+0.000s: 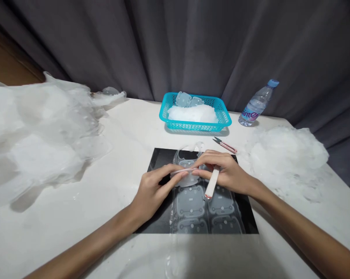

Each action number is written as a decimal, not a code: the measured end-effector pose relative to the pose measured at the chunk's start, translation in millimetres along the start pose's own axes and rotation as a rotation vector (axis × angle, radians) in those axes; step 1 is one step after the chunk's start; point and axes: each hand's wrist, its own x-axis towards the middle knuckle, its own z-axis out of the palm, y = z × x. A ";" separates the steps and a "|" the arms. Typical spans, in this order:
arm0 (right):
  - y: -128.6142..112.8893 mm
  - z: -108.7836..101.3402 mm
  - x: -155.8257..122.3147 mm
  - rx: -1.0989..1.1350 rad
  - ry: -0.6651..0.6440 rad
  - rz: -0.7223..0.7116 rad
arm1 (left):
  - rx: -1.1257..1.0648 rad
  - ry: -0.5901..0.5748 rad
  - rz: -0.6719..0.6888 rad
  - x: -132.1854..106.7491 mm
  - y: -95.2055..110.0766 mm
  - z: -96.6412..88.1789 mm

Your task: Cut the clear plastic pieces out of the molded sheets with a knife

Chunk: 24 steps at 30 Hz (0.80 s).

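My left hand (151, 190) pinches one side of a small translucent plastic piece (187, 169), seen nearly edge-on. At its other side are the thumb and fingertips of my right hand (225, 170), also closed. A flat white stick-like handle (212, 184) with a reddish end is tucked in my right hand and points toward me; its other end is hidden by the fingers. Below both hands, a clear plastic sheet (191, 201) with rounded, moulded-looking panels lies on a black mat (160, 223). Part of the sheet is behind my fingers.
Beyond the mat stands a turquoise basket (198, 126) with translucent pieces and white material inside. Pink-handled thread snips (225, 145) lie near the mat's far right corner. A water bottle (254, 108) stands at the back right. Crumpled plastic heaps lie left (47, 143) and right (288, 159).
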 end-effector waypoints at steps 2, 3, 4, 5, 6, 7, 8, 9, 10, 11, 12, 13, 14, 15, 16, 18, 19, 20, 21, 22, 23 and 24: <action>0.9 0.5 -0.2 -0.005 0.011 -0.002 | 0.016 -0.007 0.051 -1.1 -1.8 -0.3; 1.8 0.4 -0.4 -0.006 0.020 -0.004 | 0.025 -0.009 0.068 -1.5 -2.9 -0.5; 2.9 0.2 -0.7 -0.005 0.029 -0.009 | 0.032 -0.006 0.080 -1.7 -3.9 -0.7; 4.2 -0.2 -0.9 -0.005 0.035 -0.015 | 0.037 0.000 0.090 -1.8 -4.8 -0.8; 5.6 -0.6 -1.3 -0.006 0.038 -0.018 | 0.040 0.006 0.097 -1.7 -5.5 -0.8; 6.9 -1.0 -1.7 -0.007 0.036 -0.019 | 0.041 0.011 0.104 -1.6 -5.9 -0.8; 8.2 -1.4 -2.1 -0.009 0.035 -0.020 | 0.039 0.015 0.116 -1.5 -6.0 -0.7; 9.2 -1.8 -2.4 -0.011 0.033 -0.019 | 0.033 0.017 0.129 -1.4 -5.8 -0.6; 10.0 -2.1 -2.8 -0.012 0.032 -0.018 | 0.026 0.017 0.137 -1.3 -5.4 -0.5; 10.5 -2.4 -3.0 -0.012 0.030 -0.015 | 0.019 0.013 0.135 -1.1 -4.6 -0.5; 10.8 -2.5 -3.2 -0.009 0.029 -0.013 | 0.015 0.014 0.120 -0.8 -3.7 -0.5; 10.8 -2.5 -3.2 -0.007 0.027 -0.004 | 0.009 0.013 0.089 -0.3 -2.6 -0.6; 10.7 -2.4 -3.1 0.000 0.027 0.014 | -0.006 0.006 0.038 0.5 -1.4 -0.7; 10.6 -2.3 -3.0 0.015 0.025 0.041 | -0.038 -0.010 -0.031 1.6 -0.4 -0.9; 10.6 -2.1 -2.9 0.040 0.021 0.075 | -0.093 -0.035 -0.112 3.2 0.4 -1.0; 11.2 -1.9 -2.9 0.091 -0.007 0.144 | -0.269 -0.108 -0.284 7.4 0.7 -1.1; 11.7 -2.0 -3.2 0.094 -0.025 0.166 | -0.376 -0.146 -0.361 9.7 0.2 -1.0; 12.1 -2.1 -3.6 0.070 -0.042 0.171 | -0.477 -0.176 -0.429 11.9 -0.8 -0.9; 12.5 -2.2 -4.2 0.015 -0.056 0.161 | -0.561 -0.194 -0.486 14.0 -2.2 -0.8; 12.7 -2.1 -5.0 -0.061 -0.062 0.141 | -0.628 -0.197 -0.532 15.6 -3.9 -0.8; 12.9 -1.6 -5.8 -0.138 -0.067 0.113 | -0.678 -0.187 -0.569 16.9 -5.6 -0.9; 13.0 -0.8 -6.6 -0.205 -0.070 0.081 | -0.715 -0.170 -0.597 17.7 -7.3 -1.0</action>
